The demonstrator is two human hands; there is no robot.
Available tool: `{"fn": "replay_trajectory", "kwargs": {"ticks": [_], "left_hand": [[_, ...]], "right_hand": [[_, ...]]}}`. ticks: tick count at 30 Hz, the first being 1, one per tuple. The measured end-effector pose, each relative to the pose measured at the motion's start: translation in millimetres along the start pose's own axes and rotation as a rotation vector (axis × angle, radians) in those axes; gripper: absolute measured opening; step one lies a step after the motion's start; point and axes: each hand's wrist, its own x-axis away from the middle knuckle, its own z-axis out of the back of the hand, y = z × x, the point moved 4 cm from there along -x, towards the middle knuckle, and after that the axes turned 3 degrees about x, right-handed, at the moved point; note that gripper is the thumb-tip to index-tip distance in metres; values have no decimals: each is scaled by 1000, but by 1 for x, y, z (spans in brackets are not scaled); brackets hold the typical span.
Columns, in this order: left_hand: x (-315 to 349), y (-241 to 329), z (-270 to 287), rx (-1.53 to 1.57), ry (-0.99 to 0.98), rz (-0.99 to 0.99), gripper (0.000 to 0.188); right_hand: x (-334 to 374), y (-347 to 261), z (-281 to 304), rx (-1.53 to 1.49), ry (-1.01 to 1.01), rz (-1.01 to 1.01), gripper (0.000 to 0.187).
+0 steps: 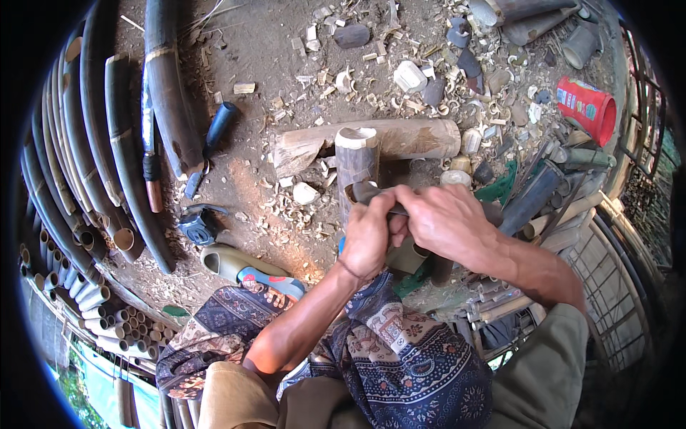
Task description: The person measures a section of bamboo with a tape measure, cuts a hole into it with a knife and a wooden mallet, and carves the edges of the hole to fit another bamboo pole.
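Note:
Both my hands are closed close together over a dark piece of bamboo (366, 191). Its end sticks out past the fingers of my left hand (368, 232). My right hand (446, 218) is bent over the same piece from the right, with its fingertips hidden from above. Just beyond my hands, a thicker bamboo section (357, 154) with a pale cut rim leans across a split wooden log (421, 138) on the ground. Part of that section is hidden under my left hand.
Pale chips and shavings litter the dirt. At left lie long dark bamboo poles (171, 93), a long blade with a dark handle (151, 171) and a tape measure (199, 227). A red container (586, 111) lies at far right near bamboo offcuts (532, 196). My shoe (236, 263) is lower left.

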Motion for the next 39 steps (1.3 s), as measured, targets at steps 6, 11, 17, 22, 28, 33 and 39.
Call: {"fn": "replay_trajectory", "kwargs": {"ticks": [6,11,17,22,28,33,39], "left_hand": [[3,-5,22,679,-110,5,36],[-7,-22,10,686,-387,38,45],[2,-62,21,287,-223,22,38],[2,-29,54,-571,170,62,37],[1,37,45,-1214,19,190,33],[4,10,52,-1271,-78,-187,30],[-3,-62,31,157,-275,148,48]], "right_hand": [[-48,-44,40,79,-21,468,10],[-38,-5,5,354,-150,365,13],[13,15,-30,161,102,306,25],[31,-17,-92,-412,344,-149,28],[11,-66,-140,-847,338,-440,40],[32,-31,-94,-906,284,9,46],[39,-5,-18,116,-55,105,41]]}}
